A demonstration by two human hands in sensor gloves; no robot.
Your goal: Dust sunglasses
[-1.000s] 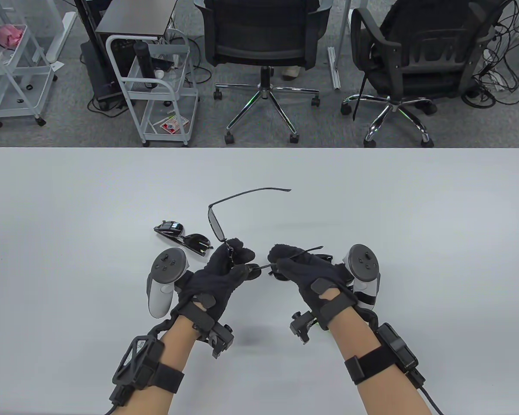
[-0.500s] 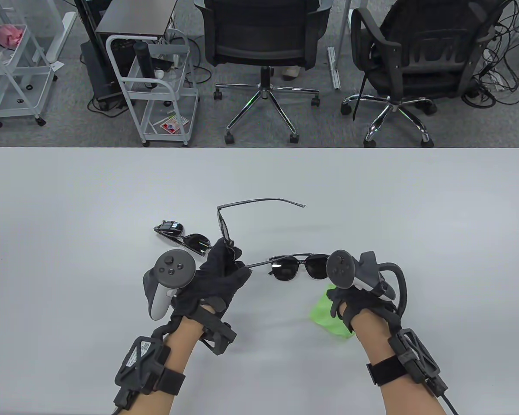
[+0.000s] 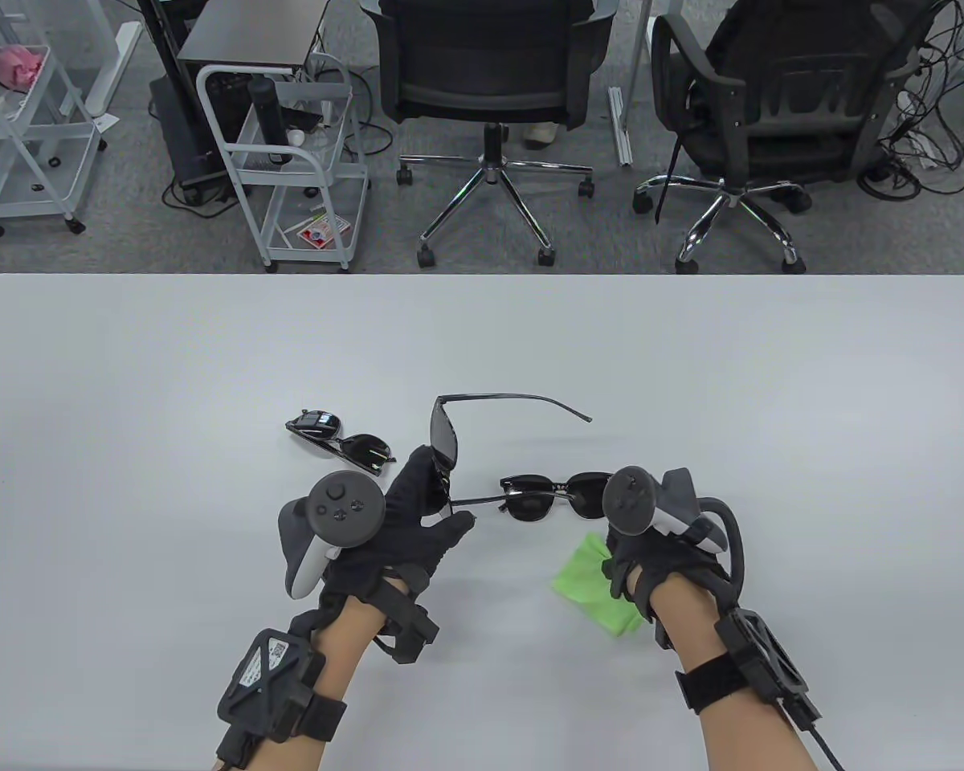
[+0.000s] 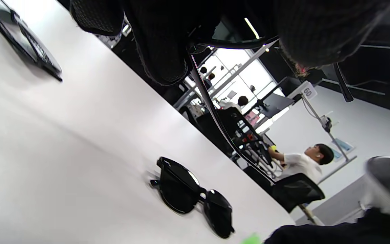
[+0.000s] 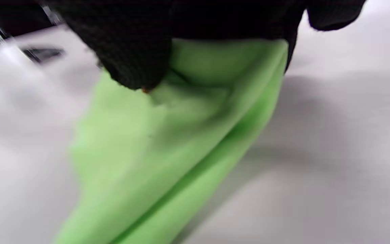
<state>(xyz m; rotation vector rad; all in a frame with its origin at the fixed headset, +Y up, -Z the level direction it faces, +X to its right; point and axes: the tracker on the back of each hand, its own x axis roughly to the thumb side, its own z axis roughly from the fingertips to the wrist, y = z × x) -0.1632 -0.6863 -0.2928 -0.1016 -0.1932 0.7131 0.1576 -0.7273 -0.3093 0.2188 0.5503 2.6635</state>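
Observation:
My left hand (image 3: 438, 494) grips thin-framed dark sunglasses (image 3: 443, 434) at the front frame and holds them above the table with both arms unfolded. One arm (image 4: 215, 115) runs down from my fingers (image 4: 161, 40) in the left wrist view. My right hand (image 3: 639, 558) holds a green cloth (image 3: 590, 582) that hangs down to the table. In the right wrist view my fingers (image 5: 130, 51) pinch the cloth (image 5: 168, 135) at its top. A second black pair (image 3: 554, 494) lies on the table between my hands and also shows in the left wrist view (image 4: 195, 196).
A third, folded pair (image 3: 341, 442) lies on the white table (image 3: 128, 385) just left of my left hand; it also shows in the left wrist view (image 4: 22, 40). Office chairs (image 3: 490, 80) and a white cart (image 3: 289, 161) stand beyond the far edge.
My right hand let go of the held sunglasses' arm, drew back to the right and took up the green cloth. My left hand turned the held pair and moved it slightly right.

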